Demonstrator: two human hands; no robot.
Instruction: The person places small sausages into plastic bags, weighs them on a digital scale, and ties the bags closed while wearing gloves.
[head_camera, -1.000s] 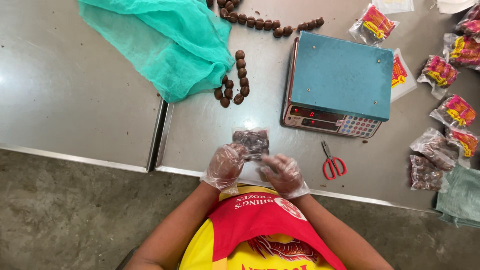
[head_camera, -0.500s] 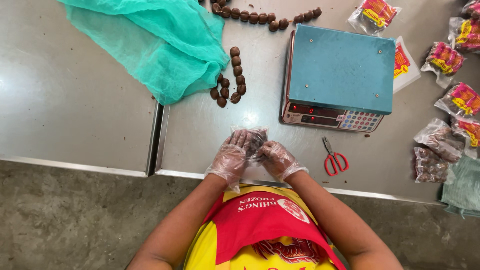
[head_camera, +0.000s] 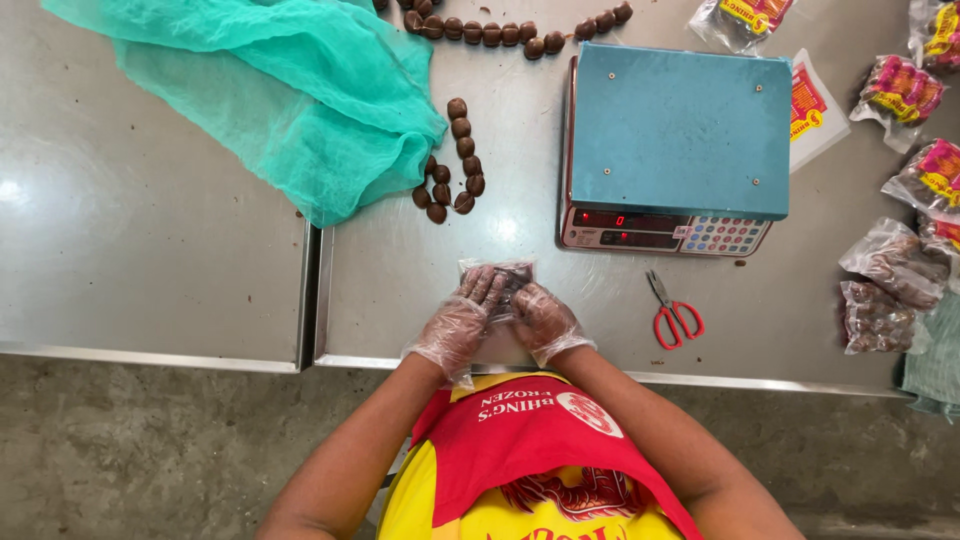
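**Both gloved hands press a small clear bag on the steel table**

The clear plastic bag of dark brown round pieces lies flat on the grey steel table, near its front edge, in front of the blue digital scale. The left hand and the right hand, in thin transparent gloves, rest on it with fingers half curled, gripping its lower part. The bag looks light, soft and slippery; holding its edges seems safest.

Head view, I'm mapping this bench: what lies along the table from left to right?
Green mesh cloth → short row of brown balls → clear bag under both gloved hands → blue scale → red scissors → filled packets.
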